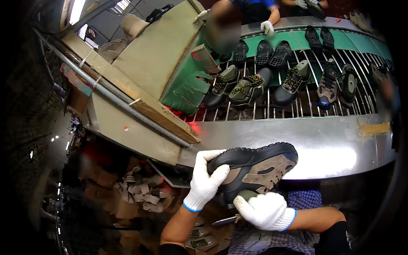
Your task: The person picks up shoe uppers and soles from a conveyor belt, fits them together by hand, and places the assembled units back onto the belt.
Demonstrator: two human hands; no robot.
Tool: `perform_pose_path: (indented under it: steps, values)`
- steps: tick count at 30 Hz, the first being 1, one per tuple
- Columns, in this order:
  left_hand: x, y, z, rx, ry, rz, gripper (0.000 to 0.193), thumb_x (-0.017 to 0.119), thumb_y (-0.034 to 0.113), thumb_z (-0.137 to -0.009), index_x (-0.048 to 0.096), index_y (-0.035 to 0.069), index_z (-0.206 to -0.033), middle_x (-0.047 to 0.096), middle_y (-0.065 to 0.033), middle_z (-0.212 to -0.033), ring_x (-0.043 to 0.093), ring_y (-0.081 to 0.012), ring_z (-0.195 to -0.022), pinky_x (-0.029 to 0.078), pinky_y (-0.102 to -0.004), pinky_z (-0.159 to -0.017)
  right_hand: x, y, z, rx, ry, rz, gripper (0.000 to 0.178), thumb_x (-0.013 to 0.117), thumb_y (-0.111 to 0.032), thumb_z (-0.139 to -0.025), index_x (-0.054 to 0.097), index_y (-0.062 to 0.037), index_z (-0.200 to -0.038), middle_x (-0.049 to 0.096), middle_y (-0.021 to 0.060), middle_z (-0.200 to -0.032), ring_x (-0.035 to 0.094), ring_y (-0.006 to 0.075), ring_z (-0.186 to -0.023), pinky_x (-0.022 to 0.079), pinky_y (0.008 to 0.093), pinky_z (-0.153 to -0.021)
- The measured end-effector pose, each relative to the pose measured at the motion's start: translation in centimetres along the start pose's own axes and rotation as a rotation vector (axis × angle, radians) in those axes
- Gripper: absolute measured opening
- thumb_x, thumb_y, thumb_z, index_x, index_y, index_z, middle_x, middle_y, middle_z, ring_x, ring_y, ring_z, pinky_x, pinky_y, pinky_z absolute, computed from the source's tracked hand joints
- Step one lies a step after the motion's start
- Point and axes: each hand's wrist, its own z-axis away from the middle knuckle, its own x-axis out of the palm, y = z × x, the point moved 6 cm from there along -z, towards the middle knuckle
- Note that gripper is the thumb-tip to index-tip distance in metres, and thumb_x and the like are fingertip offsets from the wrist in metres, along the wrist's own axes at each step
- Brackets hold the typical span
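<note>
I hold a brown-and-black lace-up shoe (265,170) on its side in front of me, its black ridged sole turned away and its toe to the right. My left hand (206,180), in a white knit glove, is closed round the heel end. A greenish last (245,195) shows at the shoe's opening. Against this opening my right hand (265,210), gloved alike, is closed with its thumb beside the last. A thin flat blade-like piece (225,220) sticks out left below that hand; whether the fingers hold it is hidden.
Several shoes stand on a rack of metal bars (267,111) beyond the steel ledge (238,131). Gloved co-workers' hands (267,27) are across it. A beige panel with a metal pipe (123,100) borders the left. Below lie cartons (127,204) and a pile of pale pieces (146,191).
</note>
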Motion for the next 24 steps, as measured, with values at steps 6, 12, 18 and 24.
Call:
perform_pose_path:
  steps: [6,12,18,24]
  values:
    - [4.0,-8.7,-1.2,-0.007,-0.016,-0.186,0.052,0.081,0.019,-0.095,0.059,-0.001,-0.137,0.067,-0.0156,-0.127,0.066,-0.0255,-0.119,0.052,-0.0393,-0.107,5.2,6.1,3.4,0.48,-0.46,-0.048,0.033,0.073,-0.028,-0.094,0.064,-0.0171,-0.124,0.068,0.008,-0.091,0.074,0.0303,-0.074,0.059,0.0445,-0.06]
    - [9.4,-5.3,-5.8,0.275,-0.24,-0.55,0.067,0.081,0.038,-0.09,0.06,0.002,-0.143,0.068,-0.0234,-0.134,0.067,-0.0423,-0.123,0.054,-0.0475,-0.108,-4.5,12.0,3.6,0.737,-0.446,-0.053,0.038,0.071,-0.041,-0.101,0.066,-0.0053,-0.114,0.071,0.0177,-0.094,0.073,0.0386,-0.079,0.06,0.0459,-0.073]
    - [15.1,-2.5,-10.3,0.022,-0.613,-0.77,0.108,0.08,0.066,-0.078,0.042,0.005,-0.158,0.066,-0.0248,-0.14,0.068,-0.0432,-0.125,0.054,-0.0485,-0.106,-7.1,18.5,0.1,0.502,-0.542,0.562,0.038,0.063,-0.042,-0.103,0.066,-0.0042,-0.099,0.071,0.0158,-0.077,0.073,0.0365,-0.067,0.059,0.0489,-0.06]
    - [14.9,-4.1,-10.6,0.097,-0.565,-0.74,0.097,0.079,0.058,-0.084,0.043,0.006,-0.157,0.068,-0.0261,-0.136,0.069,-0.044,-0.121,0.056,-0.0485,-0.102,-2.8,13.5,-2.1,0.431,-0.673,0.324,0.036,0.06,-0.035,-0.103,0.069,-0.0016,-0.094,0.072,0.019,-0.073,0.074,0.0381,-0.066,0.06,0.049,-0.062]
